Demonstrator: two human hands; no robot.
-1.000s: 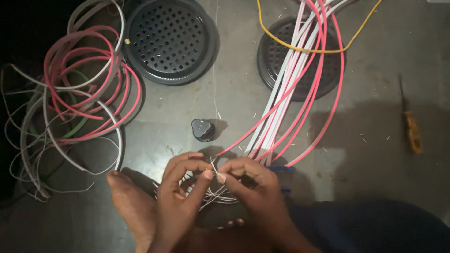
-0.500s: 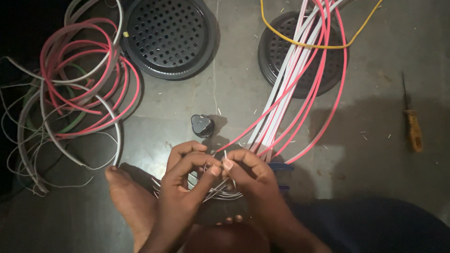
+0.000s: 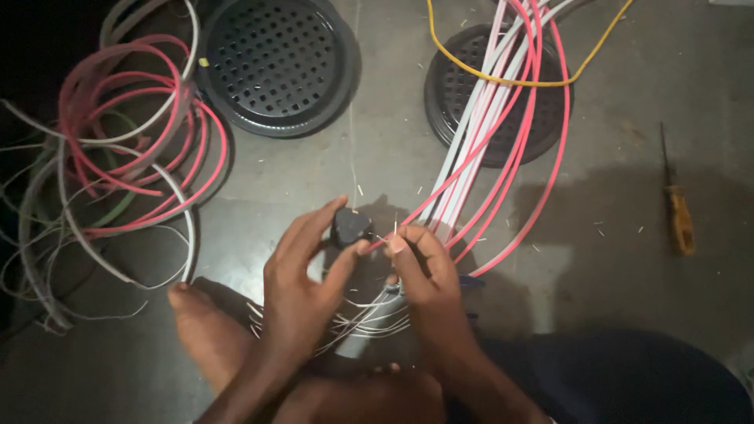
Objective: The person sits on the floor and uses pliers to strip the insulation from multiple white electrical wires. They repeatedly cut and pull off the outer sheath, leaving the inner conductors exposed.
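Our left hand (image 3: pixel 302 286) has moved up from the wire ends and now pinches the small black plastic plug (image 3: pixel 351 226) between thumb and forefinger, just above the floor (image 3: pixel 628 196). We judge that wire fitting begins. Our right hand (image 3: pixel 420 267) pinches a thin pink insulated wire (image 3: pixel 471 169), its bare tip just beside the plug. An orange-handled screwdriver (image 3: pixel 680 220) lies well apart.
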